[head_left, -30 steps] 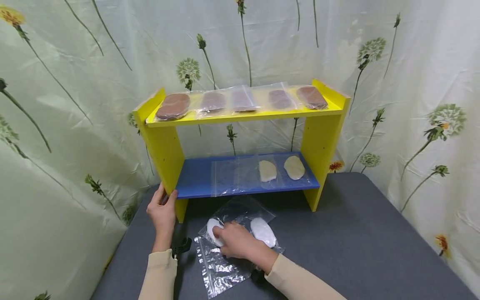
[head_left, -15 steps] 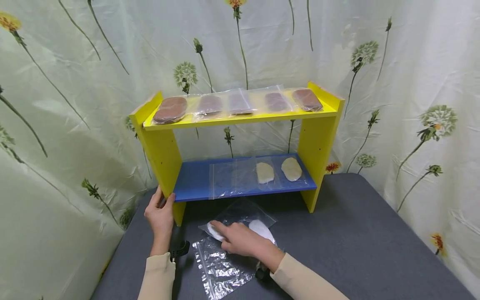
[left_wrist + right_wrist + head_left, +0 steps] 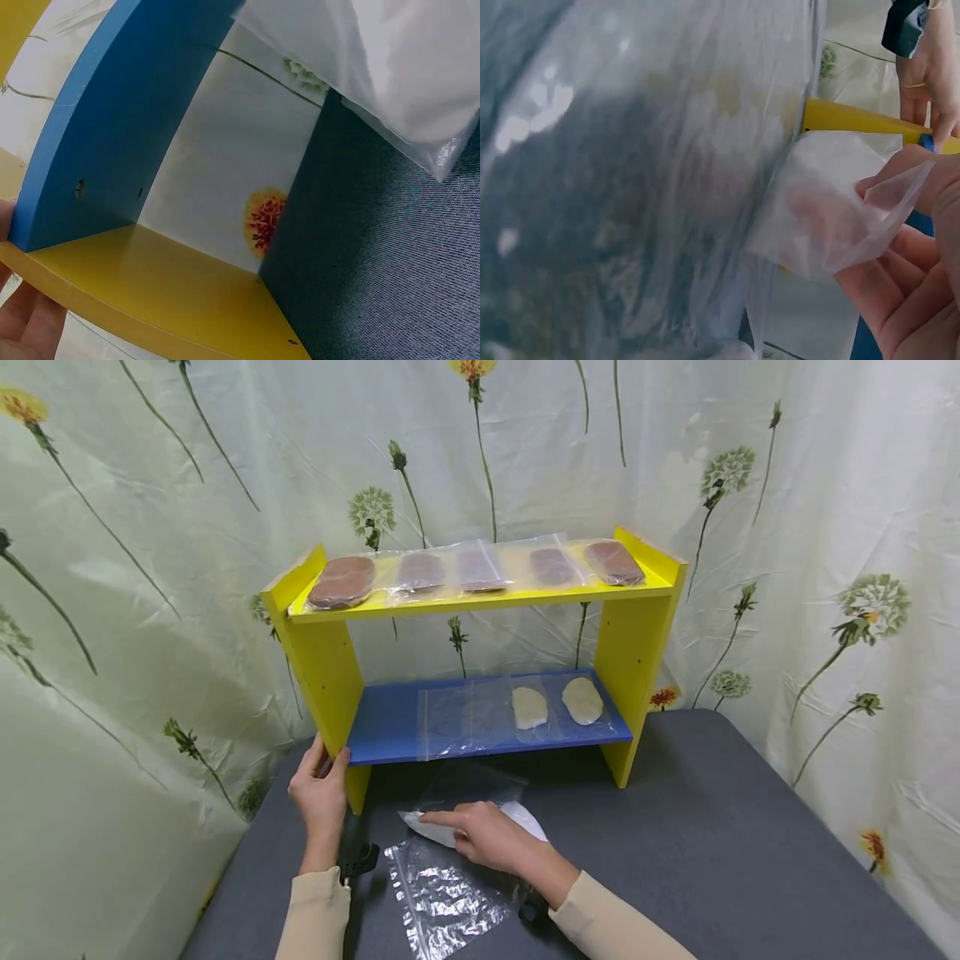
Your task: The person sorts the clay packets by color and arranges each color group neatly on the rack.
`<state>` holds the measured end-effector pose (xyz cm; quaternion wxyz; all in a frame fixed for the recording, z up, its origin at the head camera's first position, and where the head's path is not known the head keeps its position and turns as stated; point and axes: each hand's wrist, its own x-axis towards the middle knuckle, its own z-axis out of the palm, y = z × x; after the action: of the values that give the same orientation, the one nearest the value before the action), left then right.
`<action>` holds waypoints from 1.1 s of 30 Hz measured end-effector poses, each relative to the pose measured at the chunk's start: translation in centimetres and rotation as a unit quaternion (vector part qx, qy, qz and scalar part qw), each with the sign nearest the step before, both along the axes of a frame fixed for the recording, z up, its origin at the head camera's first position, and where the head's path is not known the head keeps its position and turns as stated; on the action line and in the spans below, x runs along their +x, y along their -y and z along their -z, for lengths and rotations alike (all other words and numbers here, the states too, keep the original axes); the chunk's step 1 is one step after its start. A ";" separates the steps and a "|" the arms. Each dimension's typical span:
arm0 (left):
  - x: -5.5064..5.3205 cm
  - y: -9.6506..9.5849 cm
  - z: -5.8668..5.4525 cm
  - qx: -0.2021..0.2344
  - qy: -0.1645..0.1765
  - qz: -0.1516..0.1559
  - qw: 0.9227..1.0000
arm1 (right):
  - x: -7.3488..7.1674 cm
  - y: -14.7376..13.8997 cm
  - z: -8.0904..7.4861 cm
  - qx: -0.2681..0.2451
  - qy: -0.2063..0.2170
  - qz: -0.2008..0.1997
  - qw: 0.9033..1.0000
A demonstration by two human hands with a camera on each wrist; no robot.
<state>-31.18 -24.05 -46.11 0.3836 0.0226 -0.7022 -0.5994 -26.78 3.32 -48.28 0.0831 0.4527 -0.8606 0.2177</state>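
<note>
My left hand grips the yellow side panel of a small shelf unit, its thumb at the blue lower board. My right hand pinches a clear zip bag holding a flat white oval piece. In the right wrist view the bag's edge lies between thumb and fingers. That bag hangs tilted near the left wrist camera, its white piece at the upper right. A second white oval piece shows partly behind the right hand. A shiny zip bag lies flat on the dark table below.
Several bagged reddish-brown pieces line the yellow top board. On the blue board lie bagged cream pieces at the right and clear plastic at the left. A flowered curtain hangs behind the dark table.
The right hand has taken hold of the left white piece's bag and lifted and tilted it, moving slightly right. The left hand keeps its grip on the side panel.
</note>
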 end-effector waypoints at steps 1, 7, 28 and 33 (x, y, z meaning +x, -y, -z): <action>-0.3 0.2 0.4 0.001 -0.002 0.001 1.000 | 0.0 0.0 0.0 -0.006 -0.002 -0.002 1.000; -0.5 0.2 0.6 -0.001 -0.007 -0.003 1.000 | 0.5 -0.2 -0.7 -0.032 -0.009 -0.010 0.999; -0.3 0.2 0.4 -0.002 -0.001 -0.005 1.000 | 0.8 -1.6 -6.8 -0.117 -0.062 0.053 0.990; -0.2 0.2 0.5 -0.001 -0.001 -0.004 1.000 | 0.3 -2.0 -7.9 -0.130 -0.097 0.070 0.984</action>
<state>-31.42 -24.22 -46.63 0.3864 0.0248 -0.7022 -0.5975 -26.46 5.33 -40.40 0.2393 0.3953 -0.8426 0.2766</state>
